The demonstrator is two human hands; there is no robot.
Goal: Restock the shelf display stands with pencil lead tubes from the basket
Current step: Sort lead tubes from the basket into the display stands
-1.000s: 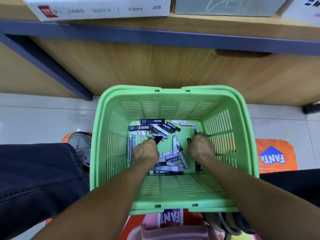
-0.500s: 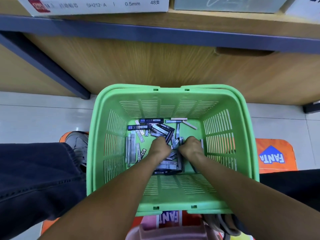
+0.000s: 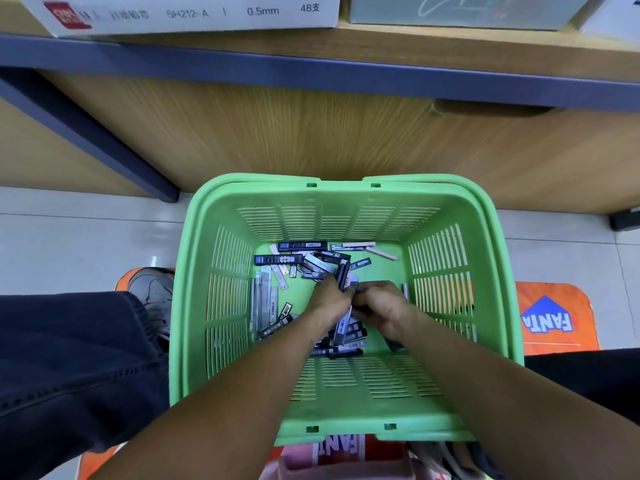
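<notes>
— Where are the hands, and what do they do?

— Both are inside the green basket (image 3: pixel 194 306), which stands on the pale tiled floor (image 3: pixel 86 237) in front of a wooden shelf unit (image 3: pixel 311 133). The left hand (image 3: pixel 329 301) and the right hand (image 3: pixel 381 306) meet near the middle of the basket floor, touching each other, backs toward the camera. The fingers of both are curled around a small bundle of pencil lead tubes (image 3: pixel 343 277); some dark and grey tubes stick up between the two hands. How many tubes are in the bundle, I cannot tell.

— And the other tubes?

— They lie loose on the bottom of the basket. A dark tube with a white label (image 3: pixel 278 260) lies flat near the far left, some grey ones (image 3: pixel 265 299) lie side by side along the left wall, two pale ones (image 3: pixel 381 252) lie near the far right corner, and more dark tubes (image 3: pixel 341 351) lie under the forearms, near the closer wall.

— What else is there?

— On the shelf above sits a white box (image 3: pixel 194 12) printed "0.5mm" and "48". Left of the basket there is a leg in dark trousers (image 3: pixel 69 358) and a grey shoe (image 3: pixel 152 292). Under the basket lies an orange mat (image 3: pixel 554 317) with blue "FANTA" lettering — one part shows on the right, another below the near rim.
</notes>
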